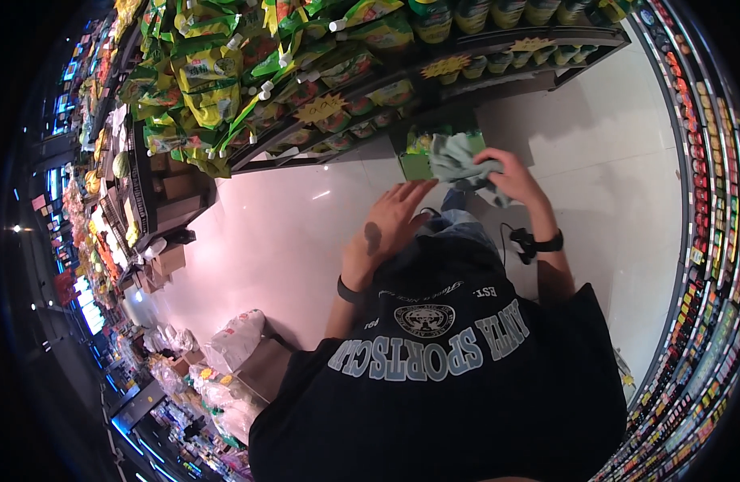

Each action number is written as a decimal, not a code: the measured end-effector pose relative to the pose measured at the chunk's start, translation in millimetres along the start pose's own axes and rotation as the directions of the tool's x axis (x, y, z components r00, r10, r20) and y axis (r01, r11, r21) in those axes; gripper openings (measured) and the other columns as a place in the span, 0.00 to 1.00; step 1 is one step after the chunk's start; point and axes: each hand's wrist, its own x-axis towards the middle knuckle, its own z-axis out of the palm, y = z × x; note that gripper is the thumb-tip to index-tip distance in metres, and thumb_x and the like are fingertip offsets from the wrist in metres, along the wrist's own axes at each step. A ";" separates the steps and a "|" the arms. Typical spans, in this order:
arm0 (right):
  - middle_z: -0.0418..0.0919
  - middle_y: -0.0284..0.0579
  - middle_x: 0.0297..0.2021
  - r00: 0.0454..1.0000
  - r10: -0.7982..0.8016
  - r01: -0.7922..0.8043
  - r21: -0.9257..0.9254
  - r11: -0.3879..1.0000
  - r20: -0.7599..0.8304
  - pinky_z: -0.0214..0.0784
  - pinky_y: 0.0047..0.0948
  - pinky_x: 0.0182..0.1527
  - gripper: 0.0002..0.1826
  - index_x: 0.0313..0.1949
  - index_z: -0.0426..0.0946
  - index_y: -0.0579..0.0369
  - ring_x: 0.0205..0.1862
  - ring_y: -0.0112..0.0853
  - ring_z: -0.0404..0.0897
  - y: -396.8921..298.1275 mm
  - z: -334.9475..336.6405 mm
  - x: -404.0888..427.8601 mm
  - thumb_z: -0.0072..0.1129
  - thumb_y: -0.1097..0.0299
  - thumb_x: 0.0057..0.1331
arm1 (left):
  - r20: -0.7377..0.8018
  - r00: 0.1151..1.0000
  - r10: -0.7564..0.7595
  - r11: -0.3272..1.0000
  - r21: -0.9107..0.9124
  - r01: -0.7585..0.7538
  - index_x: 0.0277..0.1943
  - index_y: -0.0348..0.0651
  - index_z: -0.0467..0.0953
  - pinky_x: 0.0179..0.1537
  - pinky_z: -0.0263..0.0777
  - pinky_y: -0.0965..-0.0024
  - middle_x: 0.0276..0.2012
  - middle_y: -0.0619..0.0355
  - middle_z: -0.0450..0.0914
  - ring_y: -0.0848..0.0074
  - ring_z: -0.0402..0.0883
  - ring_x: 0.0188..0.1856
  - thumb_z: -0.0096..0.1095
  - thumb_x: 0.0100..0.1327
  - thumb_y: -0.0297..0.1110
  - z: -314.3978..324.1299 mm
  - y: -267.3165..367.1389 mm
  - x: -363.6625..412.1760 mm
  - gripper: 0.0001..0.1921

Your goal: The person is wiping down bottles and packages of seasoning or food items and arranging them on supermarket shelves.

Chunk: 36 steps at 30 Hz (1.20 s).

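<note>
In front of my body, my right hand (514, 179) grips a crumpled grey-green cloth (460, 161). The cloth hangs over part of a green open carton (417, 167) that stands on the floor by the shelf and holds yellow-green packets. My left hand (389, 222) is to the left, palm down with its fingers stretched out. Its fingertips come close to the cloth's left edge; whether they touch it I cannot tell. Nothing shows in that hand. A dark band sits on each wrist, and a small black device (522, 245) with a cable is beside the right one.
Ahead stands a shelf unit (273, 135) with yellow-green spouted seasoning pouches (208, 81), jars (433, 21) and star-shaped price tags (320, 108). Long packed shelves (701, 175) curve along the right. Produce stands and cardboard boxes (168, 259) are left; a white sack (234, 340) lies behind left. Pale tiles (273, 235) cover the floor.
</note>
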 end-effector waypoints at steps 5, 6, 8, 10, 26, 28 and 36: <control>0.82 0.44 0.42 0.908 0.187 -0.212 -0.026 0.977 -0.375 0.68 0.27 0.55 0.21 0.45 0.78 0.62 0.48 0.32 0.80 16.0 -43.8 -67.0 0.47 0.85 0.52 | 0.108 0.994 -0.032 0.999 0.016 0.031 0.63 0.45 0.72 0.61 0.71 0.57 0.57 0.51 0.79 0.54 0.76 0.59 0.63 0.63 0.27 19.6 -8.4 -14.2 0.24; 0.82 0.44 0.43 0.874 0.222 -0.218 0.059 0.974 -0.433 0.68 0.27 0.56 0.21 0.45 0.79 0.62 0.49 0.30 0.79 16.7 -45.9 -76.6 0.47 0.85 0.51 | 0.089 0.996 -0.006 1.000 0.018 0.005 0.64 0.45 0.71 0.60 0.71 0.57 0.56 0.50 0.79 0.54 0.77 0.58 0.63 0.64 0.27 26.1 -11.9 -14.8 0.24; 0.82 0.43 0.44 0.860 0.143 -0.141 0.041 0.989 -0.490 0.67 0.27 0.57 0.22 0.45 0.79 0.61 0.50 0.29 0.79 14.9 -41.1 -90.7 0.47 0.85 0.50 | 0.080 0.996 0.038 0.999 -0.012 -0.037 0.64 0.45 0.71 0.60 0.71 0.56 0.56 0.50 0.79 0.54 0.77 0.58 0.64 0.63 0.27 43.0 -18.2 -12.6 0.25; 0.81 0.43 0.44 0.867 0.085 -0.057 0.071 0.996 -0.492 0.67 0.27 0.58 0.22 0.44 0.79 0.61 0.51 0.29 0.78 0.3 -27.3 -99.9 0.46 0.84 0.50 | 0.148 0.988 0.041 0.998 -0.062 -0.032 0.68 0.45 0.67 0.63 0.69 0.54 0.61 0.49 0.76 0.52 0.74 0.62 0.66 0.61 0.26 52.4 -12.9 -5.0 0.31; 0.80 0.50 0.50 0.957 -0.198 0.228 0.129 0.965 -0.211 0.70 0.35 0.57 0.28 0.61 0.68 0.59 0.53 0.40 0.80 -30.2 -185.8 -129.6 0.52 0.81 0.59 | -0.080 0.976 0.204 0.978 -0.026 -0.207 0.52 0.39 0.79 0.45 0.78 0.54 0.45 0.42 0.84 0.47 0.82 0.46 0.63 0.61 0.26 162.2 101.8 155.6 0.16; 0.79 0.54 0.51 0.959 -0.187 0.206 0.071 0.976 -0.214 0.70 0.37 0.57 0.28 0.63 0.66 0.59 0.54 0.44 0.80 -8.6 -220.8 -131.2 0.54 0.80 0.61 | -0.054 0.986 0.158 0.987 0.028 -0.157 0.51 0.39 0.79 0.44 0.77 0.53 0.45 0.43 0.84 0.46 0.82 0.45 0.64 0.60 0.27 166.9 136.7 185.6 0.15; 0.78 0.64 0.54 0.992 0.018 -0.008 0.072 0.997 -0.129 0.69 0.42 0.57 0.33 0.72 0.55 0.53 0.57 0.55 0.77 53.7 -341.7 -131.6 0.52 0.72 0.69 | 0.039 0.954 0.296 0.955 0.022 -0.297 0.49 0.37 0.78 0.43 0.76 0.53 0.41 0.42 0.82 0.46 0.81 0.44 0.69 0.56 0.29 179.6 223.5 305.8 0.17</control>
